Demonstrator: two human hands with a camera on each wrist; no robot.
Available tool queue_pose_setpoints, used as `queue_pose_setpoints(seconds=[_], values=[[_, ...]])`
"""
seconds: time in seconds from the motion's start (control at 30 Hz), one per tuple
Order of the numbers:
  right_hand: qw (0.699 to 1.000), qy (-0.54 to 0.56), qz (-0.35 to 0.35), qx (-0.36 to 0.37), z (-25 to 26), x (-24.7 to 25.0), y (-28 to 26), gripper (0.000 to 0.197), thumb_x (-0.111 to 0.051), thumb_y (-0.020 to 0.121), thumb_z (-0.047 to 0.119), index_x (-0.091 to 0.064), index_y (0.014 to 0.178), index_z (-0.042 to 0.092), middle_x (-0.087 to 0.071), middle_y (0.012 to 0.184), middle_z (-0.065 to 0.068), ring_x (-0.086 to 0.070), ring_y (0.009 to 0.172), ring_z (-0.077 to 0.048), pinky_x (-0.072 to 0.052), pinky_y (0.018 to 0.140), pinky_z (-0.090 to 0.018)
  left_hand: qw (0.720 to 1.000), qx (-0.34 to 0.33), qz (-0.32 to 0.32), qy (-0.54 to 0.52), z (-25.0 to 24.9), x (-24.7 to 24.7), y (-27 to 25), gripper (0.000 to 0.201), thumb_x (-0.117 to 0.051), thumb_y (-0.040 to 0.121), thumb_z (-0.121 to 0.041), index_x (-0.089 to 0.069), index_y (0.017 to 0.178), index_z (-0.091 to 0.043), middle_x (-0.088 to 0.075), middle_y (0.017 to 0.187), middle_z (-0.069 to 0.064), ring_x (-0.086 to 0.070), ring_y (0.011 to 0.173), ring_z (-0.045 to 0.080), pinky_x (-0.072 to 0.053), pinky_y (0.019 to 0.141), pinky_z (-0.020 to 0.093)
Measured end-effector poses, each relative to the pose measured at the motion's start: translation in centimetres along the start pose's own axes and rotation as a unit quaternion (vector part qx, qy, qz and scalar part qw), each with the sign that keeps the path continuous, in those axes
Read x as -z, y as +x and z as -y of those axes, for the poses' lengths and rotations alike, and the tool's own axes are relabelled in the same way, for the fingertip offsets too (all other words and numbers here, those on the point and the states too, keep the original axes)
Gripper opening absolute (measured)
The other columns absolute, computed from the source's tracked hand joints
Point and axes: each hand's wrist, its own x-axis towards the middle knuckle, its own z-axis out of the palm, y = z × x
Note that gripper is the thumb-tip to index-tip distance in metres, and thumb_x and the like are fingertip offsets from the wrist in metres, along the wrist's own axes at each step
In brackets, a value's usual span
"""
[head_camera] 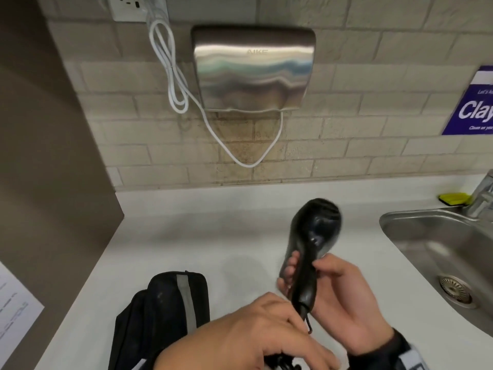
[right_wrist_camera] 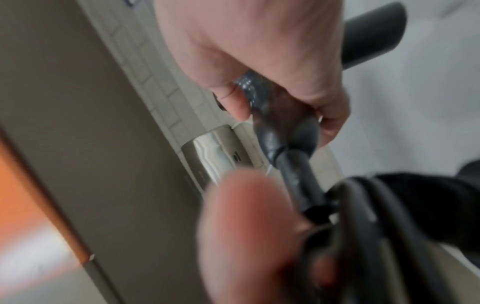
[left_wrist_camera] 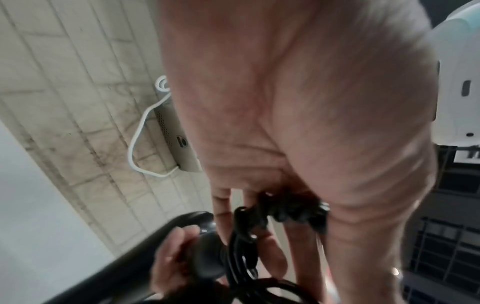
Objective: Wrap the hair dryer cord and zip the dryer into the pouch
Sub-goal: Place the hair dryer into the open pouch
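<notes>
right hand [head_camera: 344,297] wrapped round the black hair dryer [head_camera: 312,241] handle, held up over the counter [head_camera: 186,222] near the sink [head_camera: 426,236]. left hand [head_camera: 240,335] clutches the bunched cord [left_wrist_camera: 285,209]. black pouch [head_camera: 165,316] lies at the front edge.

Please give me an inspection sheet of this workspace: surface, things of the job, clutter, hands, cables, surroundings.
Surface: white counter, bare in the middle.
Job's things: black hair dryer held above the counter; black pouch lying at front left.
Clutter: yellow sponge by the tap.
Hands: right hand grips the dryer handle; left hand holds the bunched black cord.
Cables: white cable hangs looped from the wall socket to the steel wall dryer.
Surroundings: tiled wall, steel sink at right, purple sign.
</notes>
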Motion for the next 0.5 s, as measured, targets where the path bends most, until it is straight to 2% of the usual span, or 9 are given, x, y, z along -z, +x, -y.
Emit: queue_pose_setpoints(seconds=[0.03, 0.1, 0.17, 0.23, 0.3, 0.37, 0.4, 0.43, 0.5], values=[[0.996, -0.013, 0.031, 0.085, -0.1, 2.8, -0.3, 0.033, -0.065, 0.071, 0.009, -0.054, 0.102, 0.007, -0.054, 0.086, -0.010, -0.055, 0.075, -0.024, -0.050, 0.079, -0.043, 1.000, -0.010, 0.007, 0.017, 1.1, -0.5, -0.2, 0.023, -0.063, 0.095, -0.016, -0.069, 0.117, -0.014, -0.066, 0.128, -0.003, -0.049, 0.110, 0.000, -0.035, 0.103, 0.026], [0.991, 0.016, 0.042, 0.125, 0.7, 2.5, -0.5, 0.022, -0.065, 0.085, 0.027, -0.054, 0.095, 0.011, -0.049, 0.077, -0.004, -0.049, 0.068, -0.020, -0.044, 0.071, -0.035, 0.999, -0.001, 0.016, 0.032, 3.7, -1.3, -0.6, 0.030, -0.060, 0.095, -0.026, -0.066, 0.120, -0.013, -0.059, 0.137, -0.013, -0.043, 0.119, -0.010, -0.029, 0.107, 0.020], [0.983, -0.006, -0.006, 0.185, 0.2, 2.8, -0.4, 0.027, -0.060, 0.090, 0.041, -0.055, 0.091, 0.014, -0.044, 0.071, 0.000, -0.043, 0.061, -0.015, -0.038, 0.064, -0.030, 0.998, 0.052, -0.010, 0.045, 5.6, -1.8, -1.3, 0.061, -0.048, 0.092, -0.054, -0.057, 0.129, -0.007, -0.048, 0.142, -0.028, -0.029, 0.121, -0.029, -0.018, 0.106, 0.003], [0.964, -0.001, -0.065, 0.258, -0.3, 3.1, 0.2, 0.028, -0.057, 0.091, 0.044, -0.055, 0.090, 0.016, -0.044, 0.067, 0.003, -0.043, 0.055, -0.013, -0.037, 0.061, -0.029, 0.994, 0.066, -0.003, 0.086, 6.2, -2.2, -2.8, 0.075, -0.030, 0.093, -0.069, -0.051, 0.137, -0.012, -0.024, 0.139, -0.055, -0.017, 0.128, -0.031, -0.011, 0.109, 0.004], [0.947, -0.020, -0.096, 0.306, -0.3, 3.8, 0.3, 0.026, -0.054, 0.095, 0.042, -0.053, 0.091, 0.017, -0.046, 0.066, 0.002, -0.046, 0.051, -0.012, -0.040, 0.060, -0.030, 0.992, 0.100, 0.006, 0.076, 6.4, -1.3, -4.5, 0.058, -0.034, 0.099, -0.058, -0.050, 0.141, -0.021, -0.018, 0.142, -0.054, -0.018, 0.136, -0.021, -0.013, 0.117, 0.019], [0.940, -0.010, -0.101, 0.327, -1.0, 4.6, 0.3, 0.023, -0.052, 0.097, 0.040, -0.051, 0.094, 0.017, -0.051, 0.071, 0.001, -0.050, 0.054, -0.013, -0.043, 0.063, -0.031, 0.982, 0.149, 0.011, 0.116, 6.0, 0.5, -6.7, 0.035, -0.055, 0.097, -0.038, -0.054, 0.132, -0.041, -0.026, 0.147, -0.044, -0.023, 0.140, -0.012, -0.015, 0.116, 0.017], [0.940, -0.008, -0.100, 0.325, -1.2, 5.3, 0.3, 0.024, -0.054, 0.096, 0.040, -0.053, 0.099, 0.017, -0.054, 0.077, 0.000, -0.052, 0.059, -0.014, -0.045, 0.066, -0.033, 0.970, 0.183, 0.019, 0.160, 6.0, 1.4, -8.2, 0.040, -0.060, 0.093, -0.034, -0.051, 0.128, -0.051, -0.026, 0.147, -0.043, -0.021, 0.141, -0.012, -0.012, 0.115, 0.013], [0.944, 0.001, -0.094, 0.317, -1.2, 5.9, 0.0, 0.032, -0.061, 0.090, 0.044, -0.055, 0.104, 0.016, -0.058, 0.084, -0.001, -0.056, 0.067, -0.015, -0.046, 0.071, -0.034, 0.951, 0.227, 0.039, 0.206, 6.2, 2.2, -9.4, 0.049, -0.062, 0.091, -0.032, -0.043, 0.125, -0.062, -0.022, 0.146, -0.045, -0.013, 0.143, -0.013, -0.005, 0.115, 0.010], [0.948, -0.003, -0.097, 0.303, -1.4, 6.9, -0.1, 0.069, -0.084, 0.057, 0.056, -0.059, 0.107, 0.016, -0.060, 0.094, -0.001, -0.059, 0.083, -0.017, -0.047, 0.079, -0.036, 0.902, 0.310, 0.096, 0.286, 7.7, 3.6, -11.8, 0.069, -0.060, 0.088, -0.022, -0.023, 0.118, -0.073, -0.009, 0.149, -0.044, 0.004, 0.145, -0.011, 0.008, 0.113, 0.010]])
